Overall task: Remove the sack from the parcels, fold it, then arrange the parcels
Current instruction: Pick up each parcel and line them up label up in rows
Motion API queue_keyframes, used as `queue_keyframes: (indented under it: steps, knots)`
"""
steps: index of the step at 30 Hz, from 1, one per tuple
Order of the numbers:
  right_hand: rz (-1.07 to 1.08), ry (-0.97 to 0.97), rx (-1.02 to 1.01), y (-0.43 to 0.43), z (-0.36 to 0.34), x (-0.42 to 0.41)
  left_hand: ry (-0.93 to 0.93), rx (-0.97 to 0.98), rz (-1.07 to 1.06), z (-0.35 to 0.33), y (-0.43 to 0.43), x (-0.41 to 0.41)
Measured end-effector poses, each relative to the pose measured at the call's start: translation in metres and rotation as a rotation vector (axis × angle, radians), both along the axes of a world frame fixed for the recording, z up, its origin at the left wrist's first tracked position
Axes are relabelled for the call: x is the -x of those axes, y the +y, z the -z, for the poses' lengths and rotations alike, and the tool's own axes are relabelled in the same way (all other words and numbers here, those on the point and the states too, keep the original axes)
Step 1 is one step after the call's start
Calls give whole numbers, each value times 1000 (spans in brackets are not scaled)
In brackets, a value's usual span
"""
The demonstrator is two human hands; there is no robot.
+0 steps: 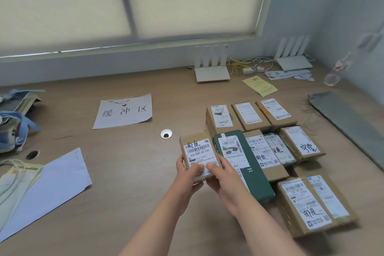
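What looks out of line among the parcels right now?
The green parcel lies askew, overlapping a brown box beside it. Both hands, left hand and right hand, hold another parcel.

I am looking down at a wide wooden desk (128,172) running under a broad window (133,2) whose pale roller blinds are glowing with soft daylight, grey walls (332,6) closing the corner.

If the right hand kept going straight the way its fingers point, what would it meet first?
The right hand points up-left across the brown parcel it already grips with the left hand. Beyond that, likely bare desk, then the round cable hole; depth is uncertain.
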State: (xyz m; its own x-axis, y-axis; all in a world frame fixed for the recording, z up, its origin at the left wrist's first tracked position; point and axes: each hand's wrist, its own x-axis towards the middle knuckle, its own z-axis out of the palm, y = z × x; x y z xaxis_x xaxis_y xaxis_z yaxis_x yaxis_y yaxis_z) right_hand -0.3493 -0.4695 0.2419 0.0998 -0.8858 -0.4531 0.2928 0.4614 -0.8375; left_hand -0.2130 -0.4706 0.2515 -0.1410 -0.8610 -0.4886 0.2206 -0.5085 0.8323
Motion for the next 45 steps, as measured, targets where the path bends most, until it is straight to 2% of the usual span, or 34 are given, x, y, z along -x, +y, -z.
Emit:
queue_keyframes:
  steps: [4, 9, 15, 24, 29, 36, 45]
  knots:
    - [51, -55, -95, 17, 22, -1, -14, -62, -13, 20, 9, 7]
    - [109, -32, -183, 41, 49, 2, -77, -132, -14, 49, 30, 4]
    - [76, -30, -315, 79, 73, 11, -77, -208, -99, 81, 49, -2]
    - [39, 33, -446, 129, 92, 51, -195, -303, 157, 85, 77, 15]
    - [1, 68, -481, 153, 92, 93, -345, -307, 392, 85, 96, 50]
    - [201, 83, -456, 165, 102, 147, -385, -276, 518, 100, 103, 121]
    - [419, 130, -401, 159, 117, 179, -418, -236, 496, 125, 94, 180]
